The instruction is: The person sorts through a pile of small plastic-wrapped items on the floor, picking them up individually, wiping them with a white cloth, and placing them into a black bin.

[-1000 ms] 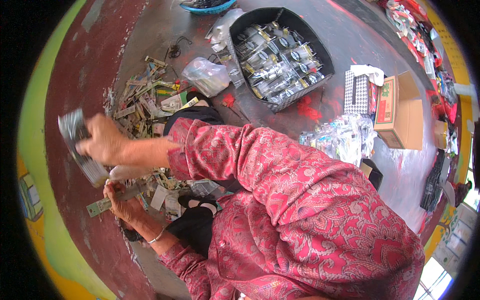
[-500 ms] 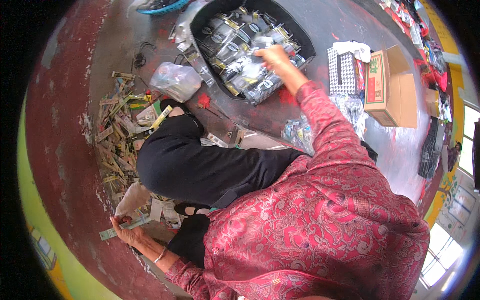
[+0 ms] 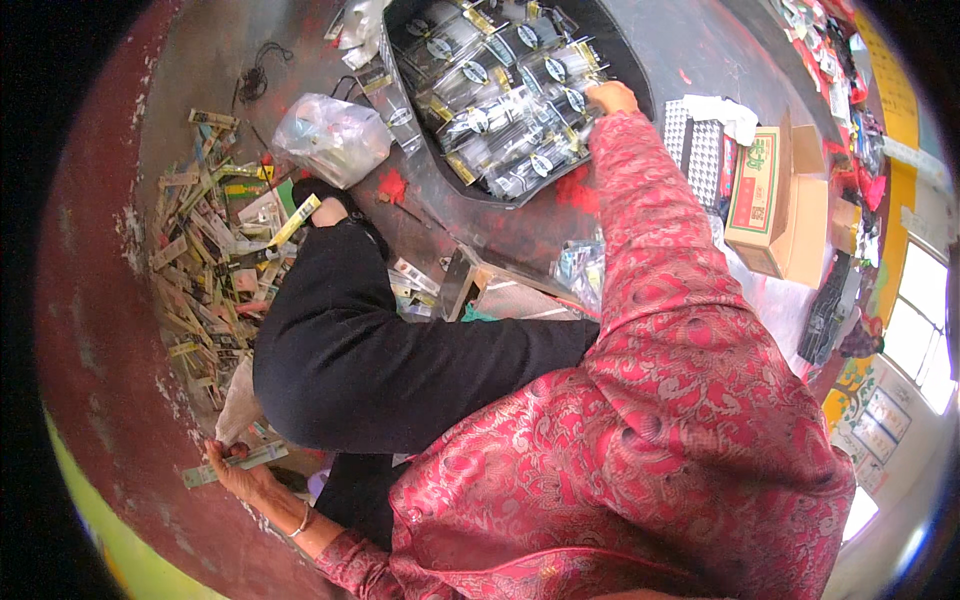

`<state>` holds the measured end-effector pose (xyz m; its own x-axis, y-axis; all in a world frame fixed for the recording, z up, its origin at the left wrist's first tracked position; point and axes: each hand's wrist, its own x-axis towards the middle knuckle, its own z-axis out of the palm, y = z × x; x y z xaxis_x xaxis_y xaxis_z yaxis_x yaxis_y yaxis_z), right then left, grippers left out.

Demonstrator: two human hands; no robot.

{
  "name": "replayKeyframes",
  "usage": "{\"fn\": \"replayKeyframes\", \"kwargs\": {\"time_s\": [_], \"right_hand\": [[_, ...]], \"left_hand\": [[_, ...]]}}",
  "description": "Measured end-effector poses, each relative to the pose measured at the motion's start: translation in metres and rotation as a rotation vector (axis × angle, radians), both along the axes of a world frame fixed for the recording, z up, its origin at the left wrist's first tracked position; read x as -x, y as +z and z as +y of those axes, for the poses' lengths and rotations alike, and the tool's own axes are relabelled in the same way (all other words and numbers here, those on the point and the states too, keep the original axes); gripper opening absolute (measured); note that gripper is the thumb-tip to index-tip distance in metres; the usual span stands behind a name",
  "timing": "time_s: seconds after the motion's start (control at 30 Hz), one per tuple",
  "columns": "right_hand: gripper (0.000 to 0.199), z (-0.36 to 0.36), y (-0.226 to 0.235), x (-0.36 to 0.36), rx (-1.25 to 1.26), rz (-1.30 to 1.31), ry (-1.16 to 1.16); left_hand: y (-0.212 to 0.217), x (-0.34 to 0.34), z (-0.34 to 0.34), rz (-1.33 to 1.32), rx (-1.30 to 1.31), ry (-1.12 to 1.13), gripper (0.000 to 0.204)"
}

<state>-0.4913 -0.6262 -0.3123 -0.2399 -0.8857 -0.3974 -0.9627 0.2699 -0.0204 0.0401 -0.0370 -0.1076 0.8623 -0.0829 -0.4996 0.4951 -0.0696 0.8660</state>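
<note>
My left hand (image 3: 245,482) is at the lower left, closed on a pale green printed strip (image 3: 205,476). A tapered, pale cloth-like piece (image 3: 238,405) rises beside its fingertips; whether the hand grips that too is unclear. My right hand (image 3: 612,97) reaches forward to the right side of a large black container (image 3: 640,65). Its fingers curl over the edge of the packets, and what they hold, if anything, is hidden. Clear plastic packets (image 3: 500,100) with dark oval labels and yellow parts fill the container in overlapping rows.
Paper and card strips (image 3: 200,270) are heaped left of my bent leg (image 3: 340,370). A clear plastic bag (image 3: 333,140) stands near the container. To the right are an opened cardboard box (image 3: 760,200), a houndstooth-patterned box (image 3: 695,140) and more plastic packets (image 3: 578,268). A wooden frame (image 3: 470,280) lies beyond my leg.
My right hand has moved from above the middle of the packets to the container's right side. The packets lie flatter. The left hand keeps its strip; the whole view has shifted slightly.
</note>
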Motion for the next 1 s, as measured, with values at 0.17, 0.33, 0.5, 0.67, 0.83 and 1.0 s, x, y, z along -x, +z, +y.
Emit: {"fn": "replayKeyframes", "kwargs": {"time_s": [0.17,0.33,0.5,0.67,0.83,1.0], "right_hand": [[0.019,0.004,0.070,-0.024,-0.113,-0.124,-0.024],[0.031,0.040,0.050,0.007,-0.145,0.013,0.859],[0.033,0.043,0.048,-0.020,-0.259,0.165,0.866],[0.028,0.045,0.051,-0.044,-0.356,0.401,1.058],[0.043,0.050,0.033,-0.031,-0.323,0.393,0.915],[0.041,0.047,0.048,-0.047,-0.283,0.470,0.898]], "left_hand": [[0.001,-0.005,0.012,-0.040,-0.048,0.138,0.018],[0.002,-0.001,0.004,-0.045,-0.062,0.165,0.016],[0.004,-0.004,0.023,-0.045,-0.043,0.131,0.016],[-0.003,-0.005,0.031,-0.019,0.076,0.182,0.013],[0.025,0.008,0.032,-0.107,0.090,0.273,0.011],[0.065,0.026,0.010,-0.131,0.165,0.357,0.011]]}}
